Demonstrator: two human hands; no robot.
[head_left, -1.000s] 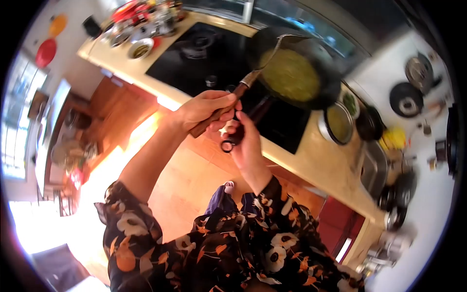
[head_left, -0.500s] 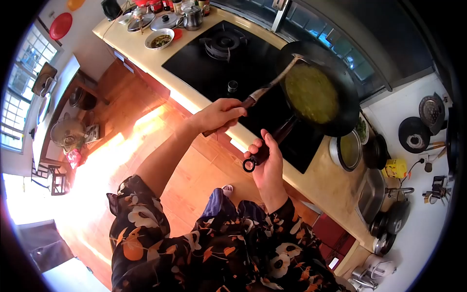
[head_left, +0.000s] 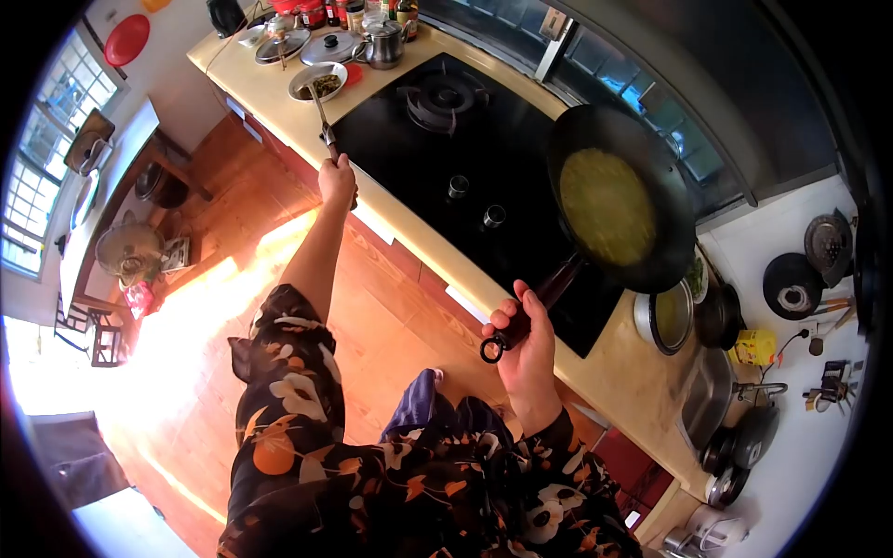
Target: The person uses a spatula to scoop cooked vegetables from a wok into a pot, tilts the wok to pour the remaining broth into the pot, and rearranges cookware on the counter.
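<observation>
The left hand (head_left: 337,180) grips a cooking tool (head_left: 329,136), its far end apparently over the bowl (head_left: 298,86), while the right hand (head_left: 530,353) grips the handle (head_left: 562,283) of the pan (head_left: 668,223) holding greenish liquid (head_left: 609,205).

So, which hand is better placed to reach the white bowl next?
Probably the left hand: it holds the long utensil, whose far end appears over the white bowl, while the right hand grips the wok handle.

Wok handle (head_left: 562,283) partly hidden by right hand (head_left: 528,355), 1 orange balloon (head_left: 154,4) cut by top edge
</observation>
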